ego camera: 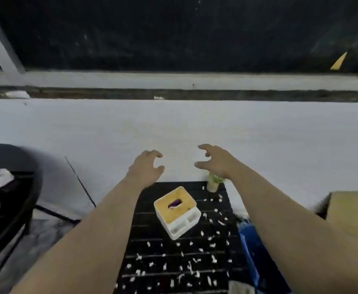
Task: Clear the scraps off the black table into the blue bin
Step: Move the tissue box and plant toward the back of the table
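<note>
A black slatted table stands below me, strewn with several small white paper scraps, thickest near its front and right side. The blue bin sits on the floor against the table's right edge, partly hidden by my right forearm. My left hand and my right hand are both raised above the table's far end, fingers curled and apart, holding nothing.
A white tissue box with a wooden lid stands on the table's middle. A small potted plant sits at the far right corner. A black round chair with cloths is at left, a cardboard box at right. White wall ahead.
</note>
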Motion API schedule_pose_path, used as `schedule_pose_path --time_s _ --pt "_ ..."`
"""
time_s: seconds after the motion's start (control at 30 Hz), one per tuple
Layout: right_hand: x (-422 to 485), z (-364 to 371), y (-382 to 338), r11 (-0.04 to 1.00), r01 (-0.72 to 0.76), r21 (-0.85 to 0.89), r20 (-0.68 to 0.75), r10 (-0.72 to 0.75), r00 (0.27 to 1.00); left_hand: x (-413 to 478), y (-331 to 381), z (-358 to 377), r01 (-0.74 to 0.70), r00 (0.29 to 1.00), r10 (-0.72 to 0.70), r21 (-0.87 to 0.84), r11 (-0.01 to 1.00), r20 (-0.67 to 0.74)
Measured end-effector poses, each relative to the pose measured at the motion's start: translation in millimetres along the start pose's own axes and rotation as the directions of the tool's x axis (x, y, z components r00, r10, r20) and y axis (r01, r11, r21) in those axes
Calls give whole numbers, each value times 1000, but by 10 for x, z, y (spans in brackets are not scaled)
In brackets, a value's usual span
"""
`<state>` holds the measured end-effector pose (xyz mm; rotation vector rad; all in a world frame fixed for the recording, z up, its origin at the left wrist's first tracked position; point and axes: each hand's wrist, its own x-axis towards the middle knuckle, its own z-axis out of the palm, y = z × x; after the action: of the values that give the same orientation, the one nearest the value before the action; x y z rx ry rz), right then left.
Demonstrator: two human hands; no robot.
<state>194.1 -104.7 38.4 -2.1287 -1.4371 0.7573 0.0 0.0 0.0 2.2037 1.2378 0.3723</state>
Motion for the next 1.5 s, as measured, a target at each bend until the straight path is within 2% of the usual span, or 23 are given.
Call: schedule_pose_path --time_s 0.03,0.13,0.23,0.4,0.57,0.67,0.87,1.17,1.33,1.5 --pt "11 220 121 1000 -28 -14 41 29 999 -57 -148 209 77 996 -77 -1 997 39" --pt "121 941 646 997 -69 41 83 65 994 -181 -645 940 232 970 -237 -76 970 -59" --pt "261 1515 1185 984 -83 155 57 75 996 -304 -991 1670 351 915 -387 -245 904 -117" --pt "636 2218 1874 971 50 234 -51 -39 998 -433 -1299 2596 290 903 -407 -504 814 -139" --pt "879 2664 2263 940 101 326 -123 -64 990 -343 -1484 3079 200 912 -369 -592 781 -179" --pt "898 2765 2380 917 106 385 -167 -44 985 -304 -1532 3231 161 902 -360 -587 793 -239" --pt "781 2762 2308 880 136 455 -256 -17 967 -298 -1542 3246 70 888 -324 -600 797 -327" --pt "592 2859 1670 893 263 365 -288 -160 944 -388 -1942 2449 -24 881 -281 -630 777 -380" --pt "924 3304 1198 875 334 350 -276 -245 929 -131 -2378 1950 -30 870 -283 -615 788 -404" --pt "1586 3741 1012 871 321 371 -287 -221 932 446 -2954 1716 -13 874 -273 -582 813 -403"
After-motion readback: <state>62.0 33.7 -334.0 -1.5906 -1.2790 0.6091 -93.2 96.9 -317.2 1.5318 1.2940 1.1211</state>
